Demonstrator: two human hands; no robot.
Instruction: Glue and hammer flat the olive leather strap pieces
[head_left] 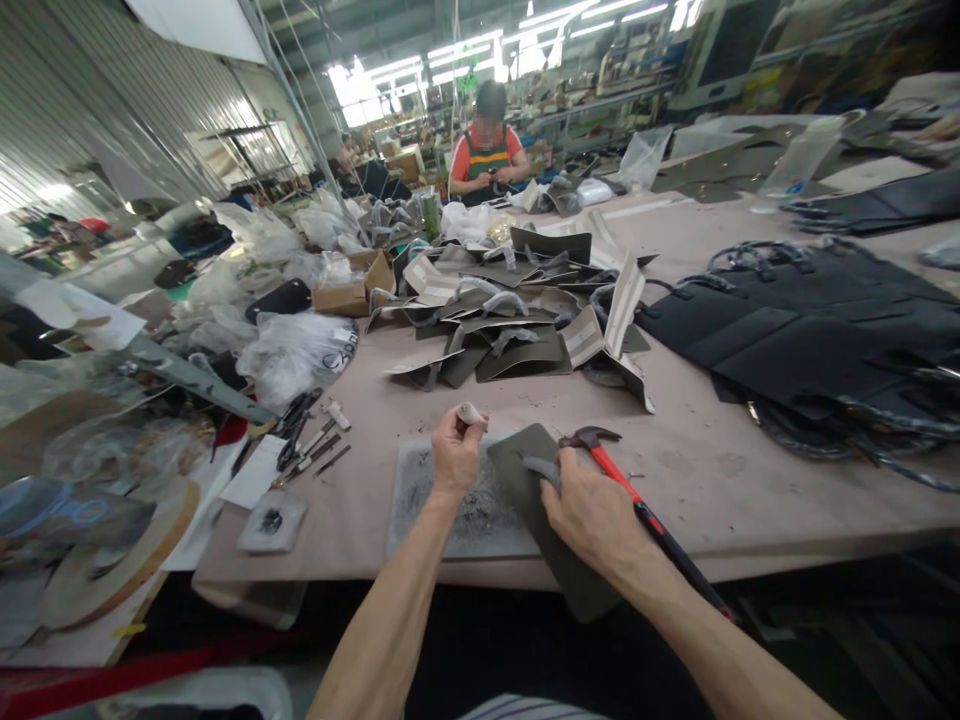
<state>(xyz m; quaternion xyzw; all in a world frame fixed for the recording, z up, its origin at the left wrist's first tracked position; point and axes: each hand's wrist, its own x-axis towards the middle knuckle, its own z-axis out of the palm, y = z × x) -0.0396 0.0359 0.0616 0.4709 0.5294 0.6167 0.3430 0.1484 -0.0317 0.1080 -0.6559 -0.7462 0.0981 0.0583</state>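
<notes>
My left hand [456, 458] is closed around a short, whitish cylinder [470, 413], its round end facing up; the rest of it is hidden in the fingers. Under that hand lies a grey, scarred board [420, 505]. My right hand [589, 505] grips an olive-green bag panel [521, 460] with a plastic-wrapped handle [541, 468], tilted over the board's right side and past the table edge. Just right of this hand, a claw hammer [619, 470] with a red and black grip rests on the table.
A heap of similar panels [525, 355] lies ahead. Black bags [817, 330] are stacked at right. Scissors [296, 425], thin tools [319, 455] and a small dish-like block [271, 522] sit at left, near plastic bags [289, 350]. A person [489, 155] works across the table.
</notes>
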